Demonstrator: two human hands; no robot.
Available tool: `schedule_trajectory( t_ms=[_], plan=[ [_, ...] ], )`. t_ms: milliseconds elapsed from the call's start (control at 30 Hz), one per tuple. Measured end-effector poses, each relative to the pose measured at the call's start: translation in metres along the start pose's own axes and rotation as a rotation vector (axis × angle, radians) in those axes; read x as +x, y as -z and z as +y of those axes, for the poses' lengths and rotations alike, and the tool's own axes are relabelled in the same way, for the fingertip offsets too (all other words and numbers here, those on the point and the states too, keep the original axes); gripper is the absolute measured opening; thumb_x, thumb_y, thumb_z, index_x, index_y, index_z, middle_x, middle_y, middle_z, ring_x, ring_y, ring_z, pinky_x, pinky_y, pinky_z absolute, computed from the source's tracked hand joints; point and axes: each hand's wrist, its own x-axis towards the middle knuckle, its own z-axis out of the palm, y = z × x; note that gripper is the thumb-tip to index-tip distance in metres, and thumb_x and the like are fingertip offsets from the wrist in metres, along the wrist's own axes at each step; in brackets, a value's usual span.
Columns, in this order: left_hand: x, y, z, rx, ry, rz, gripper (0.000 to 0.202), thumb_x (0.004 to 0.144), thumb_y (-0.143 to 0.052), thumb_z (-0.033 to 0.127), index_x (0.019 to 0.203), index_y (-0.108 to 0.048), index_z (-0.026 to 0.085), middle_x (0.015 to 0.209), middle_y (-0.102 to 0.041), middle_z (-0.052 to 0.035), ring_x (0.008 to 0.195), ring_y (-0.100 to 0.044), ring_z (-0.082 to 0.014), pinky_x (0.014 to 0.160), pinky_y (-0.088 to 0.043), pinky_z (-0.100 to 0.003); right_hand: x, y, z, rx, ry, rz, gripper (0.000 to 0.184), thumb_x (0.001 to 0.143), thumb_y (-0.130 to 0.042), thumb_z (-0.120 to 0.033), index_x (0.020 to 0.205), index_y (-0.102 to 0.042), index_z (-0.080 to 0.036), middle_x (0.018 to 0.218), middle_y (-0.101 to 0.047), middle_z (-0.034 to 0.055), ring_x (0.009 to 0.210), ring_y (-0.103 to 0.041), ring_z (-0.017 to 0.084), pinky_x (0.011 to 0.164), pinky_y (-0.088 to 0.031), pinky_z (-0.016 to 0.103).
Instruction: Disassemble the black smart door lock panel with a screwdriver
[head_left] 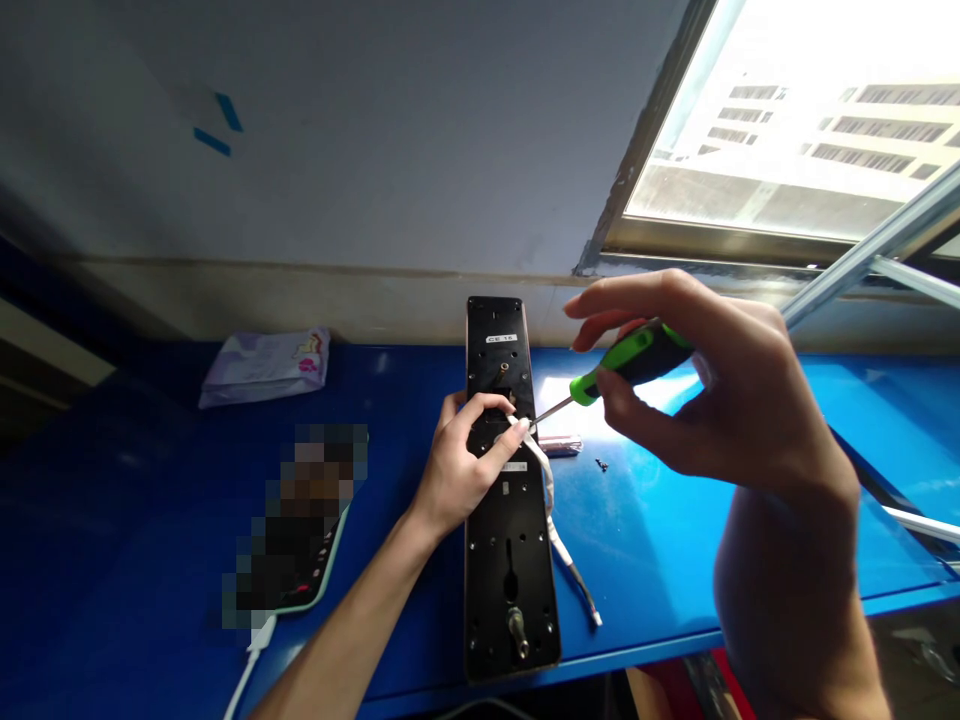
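Note:
A long black metal plate [510, 560] with screw holes, posts and white labels stands lengthwise before me. My left hand [480, 450] lies over its middle, thumb and index finger pinching a white-wrapped cable [549, 490] against it. The cable runs down the plate's right side and ends in a small white connector [596, 618]. My right hand [720, 380] grips a green and black screwdriver [630, 358]. Its shaft points down left, and the tip reaches the spot beside my left thumb. What the tip touches there is hidden.
Several small dark screws [601, 465] and a reddish object [562, 446] lie right of the plate on the blue table [630, 570]. A phone [315, 560] with a white charging cable lies left. Behind it is a purple-white packet [266, 366]. A metal frame [877, 245] stands at right.

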Motion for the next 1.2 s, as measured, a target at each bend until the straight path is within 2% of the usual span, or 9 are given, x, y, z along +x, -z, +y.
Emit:
schedule_trajectory(
  t_ms=[67,200,333,433,567,667,900,1033,1200],
  plan=[
    [0.0,0.001,0.0,0.008,0.0,-0.002,0.019,0.089,-0.071,0.04,0.103,-0.072,0.028,0.113,-0.063,-0.0036,0.109,-0.065,-0.0246,0.11,-0.048,-0.046,-0.001,0.0,0.0,0.011,-0.02,-0.01,0.04,0.087,-0.067,-0.013,0.124,-0.066,-0.025,0.101,-0.077,0.0021,0.08,-0.074,0.017,0.07,-0.063,0.031],
    [-0.001,0.0,-0.002,0.015,-0.005,-0.012,0.019,0.091,-0.07,0.041,0.105,-0.071,0.028,0.115,-0.063,-0.004,0.113,-0.065,-0.025,0.112,-0.047,-0.047,-0.001,0.001,0.0,-0.01,-0.074,-0.001,0.027,0.093,-0.071,-0.024,0.118,-0.069,-0.03,0.091,-0.076,0.0002,0.071,-0.073,0.017,0.065,-0.063,0.033],
    [-0.001,-0.002,-0.003,0.022,0.005,0.049,0.037,0.093,-0.069,0.043,0.126,-0.063,0.03,0.128,-0.061,-0.007,0.12,-0.063,-0.0257,0.113,-0.047,-0.047,0.0,0.003,-0.001,-0.033,-0.076,-0.011,0.036,0.091,-0.066,-0.014,0.123,-0.067,-0.03,0.1,-0.077,0.002,0.081,-0.074,0.02,0.073,-0.065,0.037],
    [-0.002,-0.002,-0.001,0.114,-0.08,0.178,0.041,0.096,-0.064,0.041,0.133,-0.06,0.027,0.14,-0.053,-0.0114,0.135,-0.054,-0.0276,0.117,-0.044,-0.048,0.001,0.006,-0.001,-0.05,-0.063,0.001,0.047,0.086,-0.065,-0.009,0.128,-0.064,-0.03,0.106,-0.076,0.0038,0.095,-0.075,0.024,0.082,-0.064,0.04],
    [-0.004,0.002,0.005,0.203,-0.273,0.266,0.022,0.096,-0.063,0.033,0.116,-0.068,0.024,0.135,-0.056,-0.0111,0.133,-0.054,-0.028,0.114,-0.046,-0.047,-0.001,0.011,-0.001,-0.031,-0.065,0.07,0.052,0.082,-0.065,-0.007,0.126,-0.062,-0.033,0.108,-0.074,0.0012,0.096,-0.075,0.023,0.083,-0.062,0.04],
    [-0.006,0.002,0.008,0.229,-0.356,0.225,0.014,0.096,-0.063,0.028,0.107,-0.07,0.024,0.121,-0.064,-0.0084,0.122,-0.059,-0.0267,0.111,-0.048,-0.047,-0.002,0.012,-0.001,0.018,-0.041,0.091,0.052,0.08,-0.066,-0.007,0.123,-0.061,-0.035,0.108,-0.073,-0.0007,0.099,-0.075,0.023,0.081,-0.062,0.039],
    [-0.003,-0.003,0.014,0.371,-0.334,0.155,0.013,0.092,-0.068,0.031,0.099,-0.077,0.026,0.114,-0.072,-0.0077,0.131,-0.051,-0.0339,0.113,-0.043,-0.054,-0.001,0.013,-0.003,-0.047,-0.06,0.003,0.048,0.079,-0.066,-0.006,0.121,-0.065,-0.028,0.097,-0.076,0.0011,0.075,-0.073,0.02,0.071,-0.062,0.038],
    [0.002,-0.003,0.032,0.541,-0.324,0.113,0.01,0.089,-0.074,0.032,0.095,-0.078,0.025,0.104,-0.077,-0.0077,0.125,-0.05,-0.0396,0.102,-0.044,-0.06,-0.001,0.016,0.0,-0.064,-0.064,-0.037,0.045,0.08,-0.064,-0.007,0.12,-0.067,-0.027,0.091,-0.075,0.0003,0.066,-0.07,0.017,0.064,-0.061,0.035],
    [0.008,-0.007,0.055,0.674,-0.321,-0.03,0.007,0.089,-0.07,0.025,0.087,-0.077,0.023,0.095,-0.079,-0.0092,0.107,-0.057,-0.0377,0.087,-0.048,-0.056,-0.003,0.019,0.005,-0.068,-0.043,-0.061,0.047,0.08,-0.064,-0.007,0.123,-0.067,-0.027,0.088,-0.075,-0.0003,0.066,-0.07,0.017,0.061,-0.06,0.033]
  ],
)
